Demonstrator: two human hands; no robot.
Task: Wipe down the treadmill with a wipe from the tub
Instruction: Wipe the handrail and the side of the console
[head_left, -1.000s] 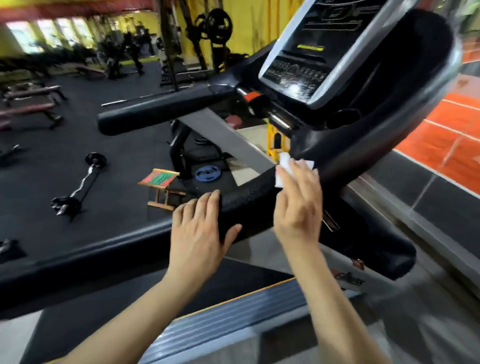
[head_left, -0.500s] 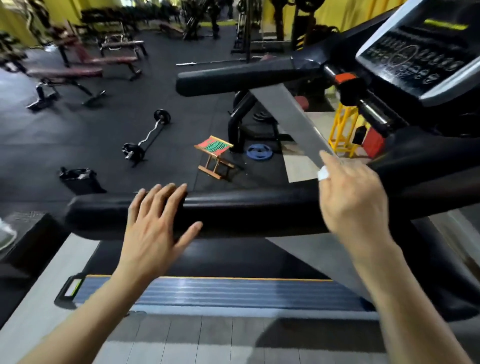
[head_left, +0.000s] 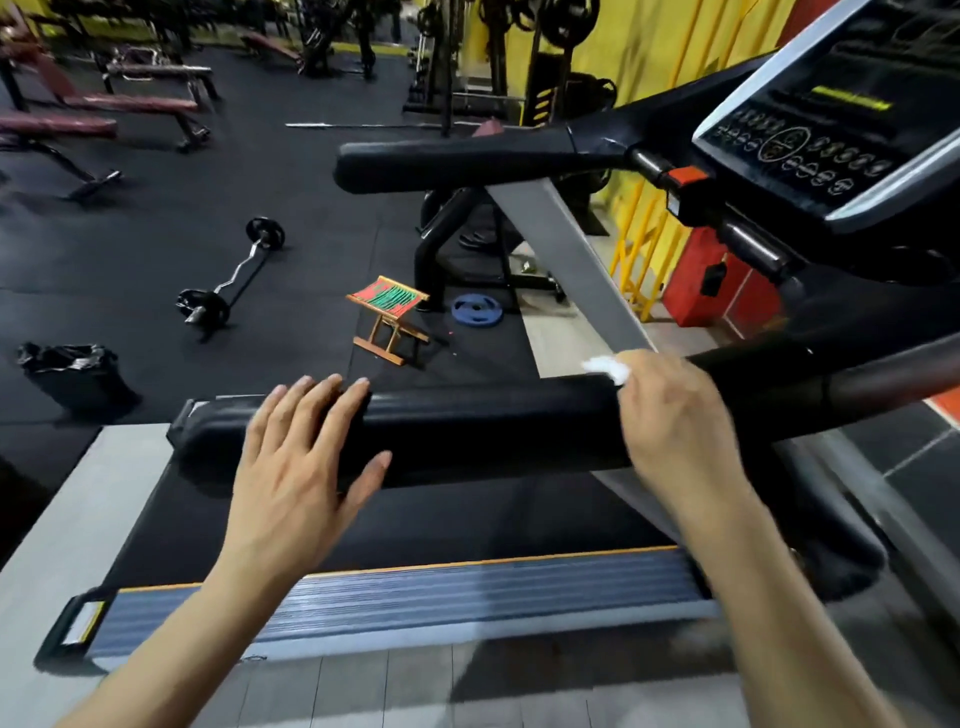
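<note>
Two hands on a treadmill's near handrail, one flat, one wiping.

Far left on the dark gym floor sits a black bin bag (head_left: 70, 371), and past it a curl barbell (head_left: 228, 280) lies at a slant. The left hand (head_left: 298, 462) lies spread and flat across the padded near handrail (head_left: 488, 431), fingers straight over its top, thumb out to the side, holding nothing. Beyond the rail a small folding stool (head_left: 390, 317) with a red and green seat stands beside a blue weight plate (head_left: 477, 309). Further along the same rail the right hand (head_left: 675, 431) curls over it, pressing a crumpled white wipe (head_left: 608, 368) against the padding; only a tuft of it shows past the fingertips. At far right the treadmill's console (head_left: 831, 124) slopes up, dark with rows of buttons.
</note>
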